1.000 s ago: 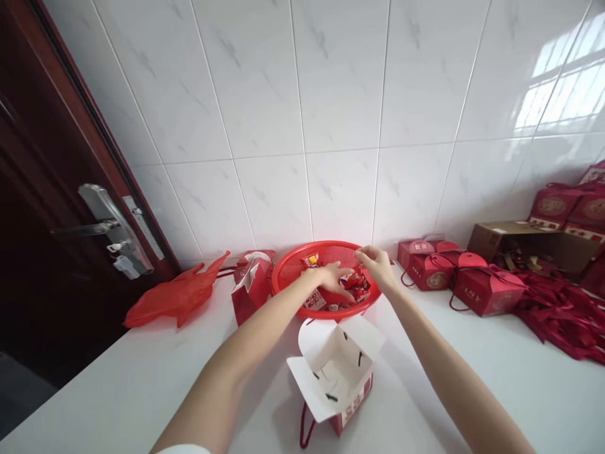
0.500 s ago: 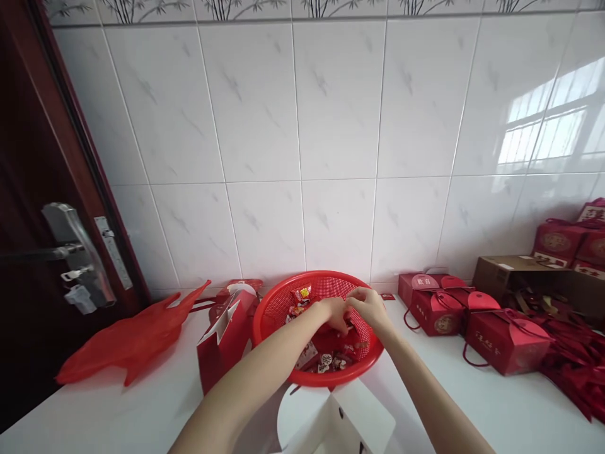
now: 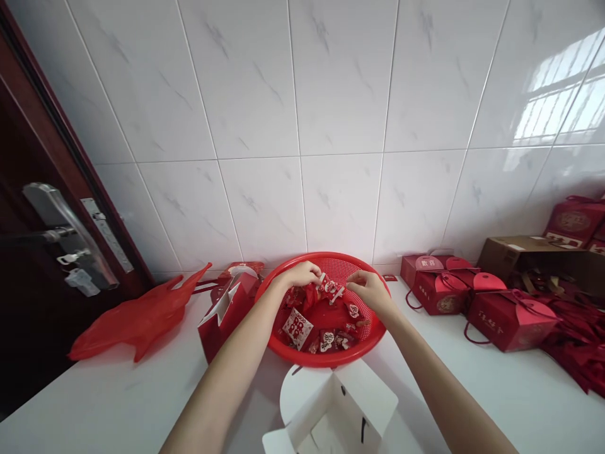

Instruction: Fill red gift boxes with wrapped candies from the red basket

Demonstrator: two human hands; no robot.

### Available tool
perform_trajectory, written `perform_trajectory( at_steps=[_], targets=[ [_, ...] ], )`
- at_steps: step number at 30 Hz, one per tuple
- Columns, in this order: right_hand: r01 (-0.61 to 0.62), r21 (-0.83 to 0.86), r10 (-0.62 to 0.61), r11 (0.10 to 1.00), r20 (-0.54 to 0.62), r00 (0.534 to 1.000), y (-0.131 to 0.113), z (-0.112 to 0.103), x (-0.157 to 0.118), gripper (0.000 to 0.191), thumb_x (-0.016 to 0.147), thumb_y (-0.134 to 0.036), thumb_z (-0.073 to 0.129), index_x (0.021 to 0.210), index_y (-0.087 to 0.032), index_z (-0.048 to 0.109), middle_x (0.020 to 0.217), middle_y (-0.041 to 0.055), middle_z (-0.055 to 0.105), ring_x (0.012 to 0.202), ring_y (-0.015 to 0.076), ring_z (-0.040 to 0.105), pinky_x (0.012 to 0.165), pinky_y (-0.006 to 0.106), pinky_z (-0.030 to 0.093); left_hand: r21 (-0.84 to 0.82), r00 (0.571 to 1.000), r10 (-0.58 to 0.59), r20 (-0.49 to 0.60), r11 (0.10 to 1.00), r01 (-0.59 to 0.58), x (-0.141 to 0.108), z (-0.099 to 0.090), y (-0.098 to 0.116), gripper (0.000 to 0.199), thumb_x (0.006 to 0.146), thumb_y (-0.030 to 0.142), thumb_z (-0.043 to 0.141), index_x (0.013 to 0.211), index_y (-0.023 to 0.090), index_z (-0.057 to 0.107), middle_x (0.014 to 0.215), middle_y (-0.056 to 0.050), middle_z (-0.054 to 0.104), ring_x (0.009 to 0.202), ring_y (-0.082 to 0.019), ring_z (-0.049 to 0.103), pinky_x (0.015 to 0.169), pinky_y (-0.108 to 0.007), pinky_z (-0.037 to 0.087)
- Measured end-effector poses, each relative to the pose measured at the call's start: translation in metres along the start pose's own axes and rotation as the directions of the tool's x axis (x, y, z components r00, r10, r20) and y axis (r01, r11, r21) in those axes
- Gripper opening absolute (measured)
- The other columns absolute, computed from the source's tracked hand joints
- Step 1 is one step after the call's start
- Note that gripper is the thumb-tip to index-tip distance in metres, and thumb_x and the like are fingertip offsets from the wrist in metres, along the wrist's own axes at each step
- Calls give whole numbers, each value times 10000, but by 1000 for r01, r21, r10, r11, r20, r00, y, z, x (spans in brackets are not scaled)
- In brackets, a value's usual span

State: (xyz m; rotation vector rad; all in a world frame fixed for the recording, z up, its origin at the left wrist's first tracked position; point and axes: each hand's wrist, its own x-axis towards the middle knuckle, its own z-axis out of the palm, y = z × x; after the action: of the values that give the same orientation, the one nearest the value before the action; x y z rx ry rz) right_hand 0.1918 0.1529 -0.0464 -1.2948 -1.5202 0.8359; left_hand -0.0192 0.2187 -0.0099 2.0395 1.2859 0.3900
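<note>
Over the red plastic basket [image 3: 326, 360], my left hand [image 3: 302, 275] is closed on a red-and-white wrapped candy [image 3: 331, 288]. My right hand [image 3: 371, 291] is at the basket's right side, thumb and fingertips pinched close to the candy's right end; what is between them is too small to make out. Inside the basket lie several other wrapped candies [image 3: 327, 340] and a white square packet with red print [image 3: 297, 328]. In front of the basket stands an open white box [image 3: 352, 403], its flaps folded outward, partly cut off by the bottom of the view.
On the left, a red plastic bag [image 3: 142, 318] lies on the white table [image 3: 118, 397], beside a red paper bag [image 3: 227, 315]. Red gift boxes [image 3: 510, 318], a cardboard box [image 3: 505, 249] and red ribbons [image 3: 574, 353] stand to the right. A tiled wall [image 3: 340, 202] is behind.
My hands have drawn apart, the left moving leftward and up out of the basket's middle with the candy showing. The view has tipped down, showing more of the white box.
</note>
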Motion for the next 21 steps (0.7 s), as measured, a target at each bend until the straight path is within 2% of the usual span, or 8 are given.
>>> perform_trajectory(
  at_steps=[3, 6, 8, 11, 15, 17, 21],
  targets=[
    [-43, 28, 43, 999, -8, 999, -3, 0, -1, 129, 717, -295, 665, 802, -201, 647, 868, 60, 716, 865, 226, 673, 726, 323, 502, -152, 996, 88, -31, 984, -92, -4, 0, 4, 204, 634, 373, 604, 639, 197, 500, 644, 36, 507, 611, -120, 444, 617, -256, 370],
    [-98, 104, 97, 990, 10, 995, -6, 0, -3, 301, 735, -353, 716, 982, -205, 627, 981, 71, 715, 922, 228, 686, 741, 326, 520, -241, 987, 154, -44, 957, -160, -9, 2, 11, 267, 654, 435, 629, 710, 193, 531, 733, 21, 552, 680, -131, 494, 677, -261, 407],
    [-125, 151, 122, 981, 31, 992, -6, 0, -4, 442, 731, -391, 745, 1099, -204, 585, 991, 63, 709, 871, 215, 701, 731, 328, 526, -293, 982, 183, -49, 937, -190, -13, 3, 14, 283, 652, 431, 676, 737, 184, 565, 767, 13, 576, 714, -138, 519, 705, -266, 422],
    [-116, 212, 115, 971, 14, 993, -6, -1, -5, 582, 701, -402, 772, 1189, -196, 531, 849, 3, 681, 721, 189, 691, 677, 322, 520, -395, 979, 203, -21, 898, -195, -16, 6, 17, 297, 640, 396, 756, 755, 171, 599, 757, 24, 579, 714, -132, 527, 717, -264, 428],
    [-19, 225, 4, 974, 69, 998, -6, -4, -6, 423, 656, -367, 761, 1006, -183, 612, 614, -58, 582, 615, 170, 614, 616, 305, 478, -457, 977, 210, -29, 867, -199, -14, 11, 16, 287, 651, 376, 789, 761, 165, 630, 772, 25, 611, 739, -136, 554, 765, -278, 449],
    [4, 213, -24, 977, 93, 995, -7, -7, -8, 370, 621, -353, 770, 918, -186, 626, 588, -63, 563, 591, 162, 585, 595, 301, 458, -453, 975, 209, -72, 864, -218, -11, 15, 14, 275, 660, 364, 793, 789, 161, 660, 826, 4, 658, 809, -157, 593, 829, -301, 461],
    [1, 265, -30, 964, 106, 994, -12, -10, -10, 393, 584, -342, 807, 897, -194, 620, 593, -73, 576, 561, 147, 570, 574, 292, 461, -449, 968, 202, -151, 858, -249, -7, 21, 12, 255, 688, 320, 784, 855, 150, 693, 963, -42, 709, 934, -187, 621, 900, -326, 463]
  ],
)
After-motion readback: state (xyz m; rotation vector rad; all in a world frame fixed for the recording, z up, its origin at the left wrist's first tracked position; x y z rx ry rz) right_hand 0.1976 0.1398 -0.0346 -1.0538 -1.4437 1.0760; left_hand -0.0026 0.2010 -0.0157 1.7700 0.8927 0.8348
